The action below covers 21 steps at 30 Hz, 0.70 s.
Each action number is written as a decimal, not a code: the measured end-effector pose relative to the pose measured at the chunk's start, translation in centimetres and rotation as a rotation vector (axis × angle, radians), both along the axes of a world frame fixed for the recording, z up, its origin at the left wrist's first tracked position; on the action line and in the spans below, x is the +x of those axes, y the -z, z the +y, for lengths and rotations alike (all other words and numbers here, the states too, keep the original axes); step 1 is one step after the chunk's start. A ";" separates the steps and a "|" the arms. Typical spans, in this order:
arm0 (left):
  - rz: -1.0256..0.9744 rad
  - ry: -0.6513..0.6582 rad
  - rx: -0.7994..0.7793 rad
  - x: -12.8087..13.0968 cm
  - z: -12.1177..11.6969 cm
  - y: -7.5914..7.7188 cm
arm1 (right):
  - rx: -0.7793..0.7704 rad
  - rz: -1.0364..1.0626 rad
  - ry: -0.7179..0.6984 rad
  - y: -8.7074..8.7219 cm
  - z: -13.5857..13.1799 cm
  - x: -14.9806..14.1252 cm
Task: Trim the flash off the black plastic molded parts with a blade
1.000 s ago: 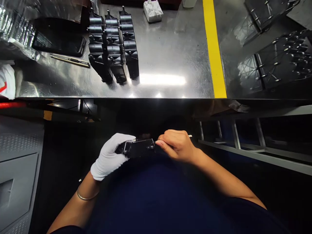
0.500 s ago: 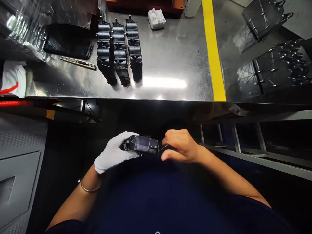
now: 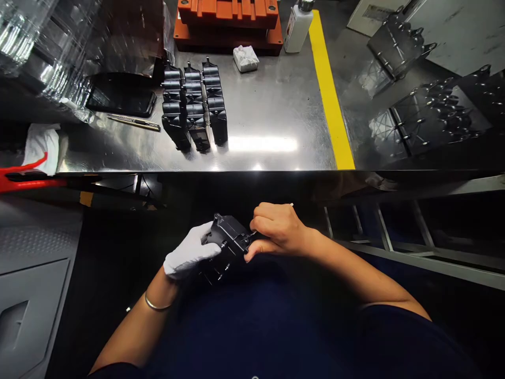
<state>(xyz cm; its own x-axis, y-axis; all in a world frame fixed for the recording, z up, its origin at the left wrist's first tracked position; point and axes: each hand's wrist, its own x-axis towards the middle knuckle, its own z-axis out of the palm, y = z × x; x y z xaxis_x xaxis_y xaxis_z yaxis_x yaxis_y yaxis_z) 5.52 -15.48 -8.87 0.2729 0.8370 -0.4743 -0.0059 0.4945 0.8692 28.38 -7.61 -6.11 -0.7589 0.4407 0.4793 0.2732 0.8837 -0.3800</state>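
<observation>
My left hand, in a white glove, is closed around a black moulded plastic part in front of my body. The part is tilted, its ribbed underside partly showing. At its right end is my bare right hand, fingers curled around a thin metal-tipped tool. Most of this tool is hidden in the fist, so its exact kind is unclear. The tip lies against or very close to the part's edge. Three similar black parts stand side by side on the metal bench.
On the bench are a phone, a pen-like metal tool, a white wrapped block, an orange fixture and a white bottle. More black parts lie right of the yellow tape. Red-handled pliers-like object sits left.
My left hand has turned the black part so that its broad face and underside show. My right hand has moved left, bringing the tool to the part's end. The view has tilted up slightly.
</observation>
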 end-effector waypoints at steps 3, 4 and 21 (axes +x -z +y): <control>0.013 -0.019 0.014 0.1 -0.1 0.0 | -0.011 -0.007 0.007 0.2 0.0 -0.1; 0.017 -0.024 0.012 0.1 -0.2 0.1 | -0.021 -0.002 0.007 0.2 0.0 -0.1; 0.192 -0.274 0.123 0.6 -1.0 -0.2 | -0.034 -0.034 0.136 -0.5 -0.5 0.4</control>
